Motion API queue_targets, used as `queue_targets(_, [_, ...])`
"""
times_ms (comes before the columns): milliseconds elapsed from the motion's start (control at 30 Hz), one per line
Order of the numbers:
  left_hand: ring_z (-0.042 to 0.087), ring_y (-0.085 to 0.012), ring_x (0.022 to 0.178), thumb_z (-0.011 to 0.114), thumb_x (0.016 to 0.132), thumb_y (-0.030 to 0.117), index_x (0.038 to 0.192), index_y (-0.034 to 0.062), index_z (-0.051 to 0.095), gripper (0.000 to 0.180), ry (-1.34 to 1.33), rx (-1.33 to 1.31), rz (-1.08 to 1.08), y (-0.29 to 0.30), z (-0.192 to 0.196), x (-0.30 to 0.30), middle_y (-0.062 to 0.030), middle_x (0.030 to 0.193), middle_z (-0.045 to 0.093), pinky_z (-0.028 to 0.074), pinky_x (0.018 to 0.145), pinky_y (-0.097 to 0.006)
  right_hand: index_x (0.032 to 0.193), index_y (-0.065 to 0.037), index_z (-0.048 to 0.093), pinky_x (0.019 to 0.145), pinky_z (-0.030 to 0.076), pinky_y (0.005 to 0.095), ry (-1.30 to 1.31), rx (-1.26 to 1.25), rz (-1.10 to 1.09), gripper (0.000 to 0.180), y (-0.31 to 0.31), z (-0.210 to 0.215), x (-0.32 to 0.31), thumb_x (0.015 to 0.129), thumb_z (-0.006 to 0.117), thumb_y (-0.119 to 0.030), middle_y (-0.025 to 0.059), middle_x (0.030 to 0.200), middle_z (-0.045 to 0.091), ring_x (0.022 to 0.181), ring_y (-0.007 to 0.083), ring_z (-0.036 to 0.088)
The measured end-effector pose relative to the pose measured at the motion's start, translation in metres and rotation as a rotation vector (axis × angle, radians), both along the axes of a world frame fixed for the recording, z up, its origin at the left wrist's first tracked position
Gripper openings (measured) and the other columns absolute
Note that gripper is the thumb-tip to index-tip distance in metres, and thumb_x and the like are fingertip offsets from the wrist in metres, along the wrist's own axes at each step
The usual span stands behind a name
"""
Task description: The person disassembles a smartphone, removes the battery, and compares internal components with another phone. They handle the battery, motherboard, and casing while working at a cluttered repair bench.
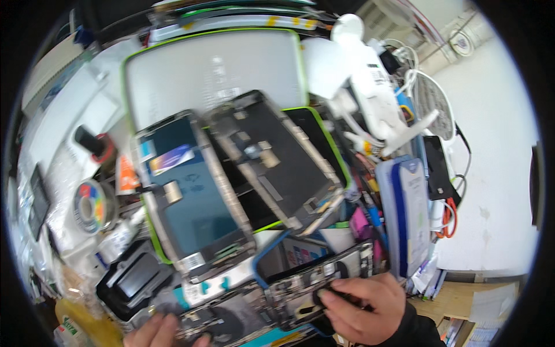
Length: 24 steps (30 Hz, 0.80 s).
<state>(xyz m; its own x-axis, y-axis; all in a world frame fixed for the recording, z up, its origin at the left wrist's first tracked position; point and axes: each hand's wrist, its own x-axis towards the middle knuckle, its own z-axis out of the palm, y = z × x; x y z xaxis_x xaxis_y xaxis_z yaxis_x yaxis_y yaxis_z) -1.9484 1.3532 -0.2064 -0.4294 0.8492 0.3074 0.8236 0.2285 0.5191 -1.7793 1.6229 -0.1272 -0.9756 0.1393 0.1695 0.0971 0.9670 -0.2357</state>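
Note:
At the lower edge lies an opened phone body (pixel 237 315), its inner parts facing up. My left hand (pixel 153 332) is closed on its left end, partly cut off by the frame. Overlapping its right end, a second opened phone body (pixel 300 289) tilts up to the right. Over its lower edge, my right hand (pixel 370 309) is closed, its fingertips pinched around something dark, too blurred to name. Beyond the hands rest two detached phone screen assemblies, one bluish (pixel 193 191) and one dark grey (pixel 277 165). A blue-edged frame (pixel 263 254) sits just behind the phone bodies.
A grey tray with a green rim (pixel 214 69) stands at the back. On the left are a solder spool (pixel 92 205) and a black plastic holder (pixel 136 280). Pens, a blue-and-clear case (pixel 404 214) and a white device with cables (pixel 373 87) crowd the right side.

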Motion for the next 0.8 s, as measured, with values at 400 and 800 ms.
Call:
queue_targets(400, [0.060, -0.0457, 0.121, 0.071, 0.098, 0.033, 0.126, 0.0138, 0.075, 0.034, 0.052, -0.087, -0.038, 0.001, 0.001, 0.003, -0.0259, 0.140, 0.061, 0.052, 0.098, -0.053, 0.117, -0.008, 0.077, 0.065, 0.050, 0.0273, 0.084, 0.034, 0.016, 0.038, 0.012, -0.010, 0.009, 0.079, 0.082, -0.006, 0.0065, 0.117, 0.069, 0.079, 0.0179, 0.061])
queue_targets(800, [0.059, -0.0456, 0.121, 0.071, 0.097, 0.035, 0.121, 0.0118, 0.076, 0.034, 0.044, -0.112, -0.004, -0.002, 0.002, 0.008, -0.0255, 0.140, 0.061, 0.051, 0.100, -0.053, 0.116, -0.011, 0.078, 0.067, 0.050, 0.0258, 0.122, 0.025, 0.015, 0.035, 0.012, -0.025, 0.018, 0.082, 0.081, -0.008, 0.0050, 0.118, 0.069, 0.079, 0.0158, 0.059])
